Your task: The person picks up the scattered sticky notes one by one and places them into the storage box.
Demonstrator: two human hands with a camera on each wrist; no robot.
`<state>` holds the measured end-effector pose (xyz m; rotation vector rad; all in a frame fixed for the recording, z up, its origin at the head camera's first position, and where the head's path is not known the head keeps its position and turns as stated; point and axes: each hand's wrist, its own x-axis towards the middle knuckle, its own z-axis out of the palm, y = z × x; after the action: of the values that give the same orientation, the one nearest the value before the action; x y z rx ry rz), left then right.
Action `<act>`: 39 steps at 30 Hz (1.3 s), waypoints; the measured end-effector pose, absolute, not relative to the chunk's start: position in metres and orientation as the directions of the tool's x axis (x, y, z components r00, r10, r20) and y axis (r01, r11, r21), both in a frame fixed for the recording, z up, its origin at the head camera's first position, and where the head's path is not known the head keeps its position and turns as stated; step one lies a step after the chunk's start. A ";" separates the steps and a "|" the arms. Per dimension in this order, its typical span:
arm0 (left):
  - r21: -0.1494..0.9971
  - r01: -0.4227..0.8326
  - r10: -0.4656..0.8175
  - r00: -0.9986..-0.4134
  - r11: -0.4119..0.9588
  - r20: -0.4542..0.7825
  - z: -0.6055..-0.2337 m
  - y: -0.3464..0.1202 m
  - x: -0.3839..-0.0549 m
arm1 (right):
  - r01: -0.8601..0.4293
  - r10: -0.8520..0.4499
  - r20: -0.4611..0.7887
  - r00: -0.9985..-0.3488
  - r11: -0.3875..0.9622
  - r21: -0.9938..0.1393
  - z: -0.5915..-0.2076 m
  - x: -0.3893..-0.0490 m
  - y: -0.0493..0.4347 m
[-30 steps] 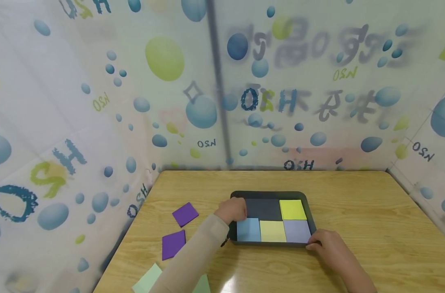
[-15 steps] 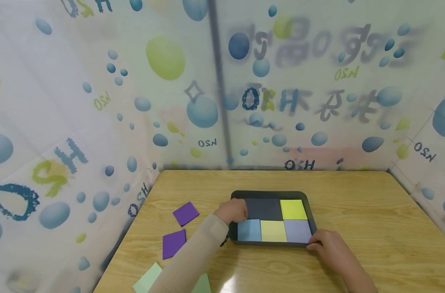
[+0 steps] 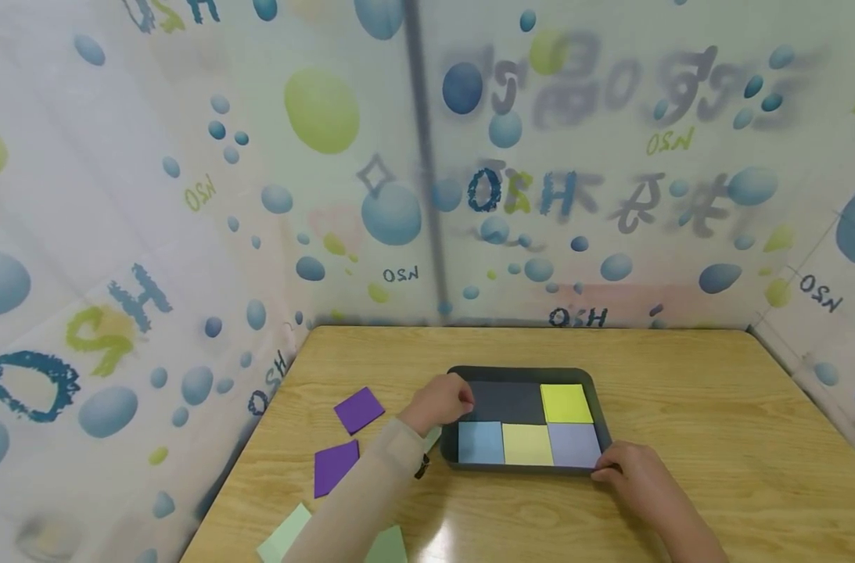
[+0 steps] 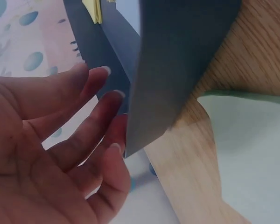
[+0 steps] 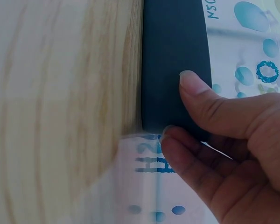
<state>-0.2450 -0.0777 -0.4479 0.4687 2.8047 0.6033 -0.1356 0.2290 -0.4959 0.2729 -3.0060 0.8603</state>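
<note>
A dark grey rectangular tray [image 3: 504, 402] lies on the table. Along its near side are a light blue sticky-note pad [image 3: 480, 442], a pale yellow one [image 3: 527, 444] and a lavender one [image 3: 573, 444]. A bright yellow pad [image 3: 566, 403] fills its far right corner. My left hand [image 3: 437, 403] is at the tray's left wall, its fingers loosely bent with nothing between them; in the left wrist view the fingertips [image 4: 117, 95] are close to the rim. My right hand [image 3: 631, 469] grips the near right corner, thumb [image 5: 193, 86] on the outer wall.
Two purple square pads [image 3: 359, 410] lie on the table [image 3: 695, 391] left of the tray. Pale green notes [image 3: 286, 533] are at the front left, partly under the left sleeve [image 3: 371, 493]. Another pale green piece [image 3: 432, 439] shows beside the tray's left side. Printed curtains surround the table.
My left hand has drawn back slightly to the left and up from the light blue pad, its fingers loosening. A pale green piece now shows beside the wrist. My right hand stays at the corner.
</note>
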 end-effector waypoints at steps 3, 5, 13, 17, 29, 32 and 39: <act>0.468 0.260 0.359 -0.923 0.845 -0.137 -0.447 -0.083 -0.244 | -0.181 -0.172 0.066 -0.983 0.836 -0.518 -0.497 -0.135 0.230; 0.475 0.267 0.366 -0.922 0.839 -0.128 -0.448 -0.085 -0.244 | -0.186 -0.174 0.071 -0.982 0.837 -0.515 -0.497 -0.135 0.231; 0.527 0.194 0.296 -0.948 0.828 -0.116 -0.453 -0.098 -0.238 | -0.181 -0.173 0.066 -0.983 0.836 -0.518 -0.498 -0.135 0.231; 0.535 0.172 0.270 -0.956 0.827 -0.111 -0.455 -0.109 -0.233 | -0.183 -0.172 0.070 -0.983 0.836 -0.517 -0.499 -0.134 0.231; 0.440 0.103 0.175 -0.977 0.892 -0.126 -0.466 -0.143 -0.222 | -0.193 -0.181 0.074 -0.981 0.833 -0.518 -0.499 -0.135 0.230; 0.439 0.088 0.159 -0.979 0.894 -0.127 -0.468 -0.150 -0.220 | -0.190 -0.178 0.073 -0.981 0.832 -0.521 -0.498 -0.134 0.230; 0.463 0.080 0.153 -0.981 0.883 -0.122 -0.473 -0.162 -0.218 | -0.201 -0.181 0.089 -0.979 0.834 -0.514 -0.497 -0.134 0.230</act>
<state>-0.2178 -0.1617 -0.4730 0.1804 2.8970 0.7021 -0.1344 0.2301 -0.4969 0.3094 -2.9729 0.8392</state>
